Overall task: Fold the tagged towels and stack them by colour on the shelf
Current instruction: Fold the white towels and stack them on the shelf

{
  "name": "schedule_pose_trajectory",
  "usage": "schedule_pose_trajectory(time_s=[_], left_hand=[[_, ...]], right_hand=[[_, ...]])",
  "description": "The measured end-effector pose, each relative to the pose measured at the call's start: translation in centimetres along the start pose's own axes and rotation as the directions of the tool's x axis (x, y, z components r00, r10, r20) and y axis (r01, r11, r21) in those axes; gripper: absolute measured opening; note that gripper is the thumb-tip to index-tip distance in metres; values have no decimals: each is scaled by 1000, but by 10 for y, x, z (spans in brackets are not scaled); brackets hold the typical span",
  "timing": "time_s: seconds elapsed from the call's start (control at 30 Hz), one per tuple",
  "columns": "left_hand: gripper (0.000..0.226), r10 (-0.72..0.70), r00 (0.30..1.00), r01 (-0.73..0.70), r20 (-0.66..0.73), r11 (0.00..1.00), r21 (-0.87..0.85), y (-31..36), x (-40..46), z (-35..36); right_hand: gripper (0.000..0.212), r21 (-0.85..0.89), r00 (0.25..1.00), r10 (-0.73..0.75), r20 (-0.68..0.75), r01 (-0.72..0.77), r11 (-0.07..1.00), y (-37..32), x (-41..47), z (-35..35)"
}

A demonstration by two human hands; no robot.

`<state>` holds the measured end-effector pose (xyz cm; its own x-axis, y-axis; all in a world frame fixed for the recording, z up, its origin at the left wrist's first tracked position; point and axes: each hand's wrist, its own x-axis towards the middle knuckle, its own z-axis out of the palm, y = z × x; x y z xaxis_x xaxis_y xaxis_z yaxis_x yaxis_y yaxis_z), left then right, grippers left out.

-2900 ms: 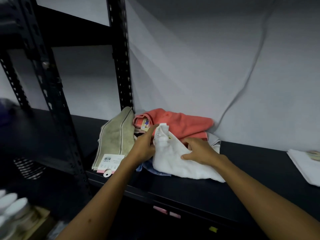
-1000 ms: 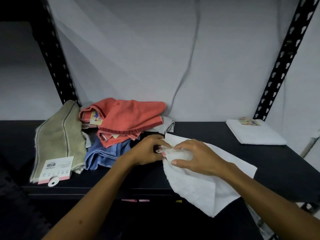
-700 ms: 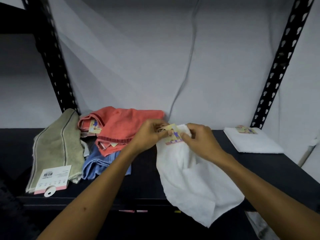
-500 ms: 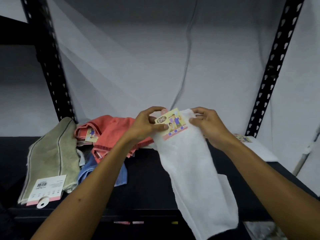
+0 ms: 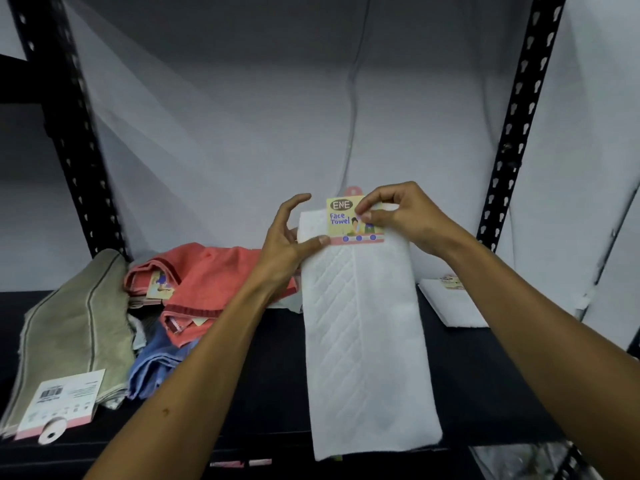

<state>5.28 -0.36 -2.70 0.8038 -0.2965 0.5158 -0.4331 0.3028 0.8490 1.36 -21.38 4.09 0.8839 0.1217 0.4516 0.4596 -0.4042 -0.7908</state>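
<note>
A white towel [image 5: 367, 341] hangs lengthwise in front of the black shelf [image 5: 277, 393], held up by its top edge. Its yellow "Face Towel" tag [image 5: 346, 221] sits at the top. My left hand [image 5: 287, 244] pinches the towel's upper left corner with the thumb, the other fingers spread. My right hand [image 5: 401, 216] pinches the tag and the top right edge. On the shelf to the left lie a coral towel [image 5: 211, 275], a blue towel [image 5: 159, 362] beneath it and an olive towel [image 5: 76, 327] with a white tag. A folded white towel [image 5: 450, 303] rests at the right.
Black perforated uprights [image 5: 512, 126] stand at the right and the left [image 5: 65, 126] of the bay. A grey wall closes the back. The shelf's front edge [image 5: 242, 448] runs just below the hanging towel's bottom hem.
The white towel was picked off the pile and lifted off the shelf. Both hands rose with it, and it now hangs straight with the tag facing me.
</note>
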Motion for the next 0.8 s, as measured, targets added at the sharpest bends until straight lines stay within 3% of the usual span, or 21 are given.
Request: schedule_pose_trajectory(time_s=[0.23, 0.37, 0.53, 0.6, 0.67, 0.8], left_hand=[[80, -8, 993, -2, 119, 997, 80, -30, -28, 11], [82, -68, 967, 11, 246, 974, 227, -40, -43, 11], [38, -232, 901, 38, 367, 883, 467, -62, -52, -6], [30, -300, 913, 181, 278, 906, 382, -66, -52, -14], [30, -353, 921, 325, 163, 929, 178, -66, -52, -24], [29, -399, 913, 391, -83, 916, -93, -56, -42, -55]], right_hand=[[18, 148, 974, 11, -225, 24, 989, 5, 9, -20], [19, 285, 928, 120, -352, -16, 958, 22, 11, -34], [17, 395, 874, 261, -410, -87, 914, 47, 3, -49], [17, 398, 860, 292, -418, -116, 910, 55, -1, -52], [18, 427, 838, 328, -436, -128, 895, 62, -6, -55], [17, 535, 814, 407, -414, -144, 832, 77, -25, -61]])
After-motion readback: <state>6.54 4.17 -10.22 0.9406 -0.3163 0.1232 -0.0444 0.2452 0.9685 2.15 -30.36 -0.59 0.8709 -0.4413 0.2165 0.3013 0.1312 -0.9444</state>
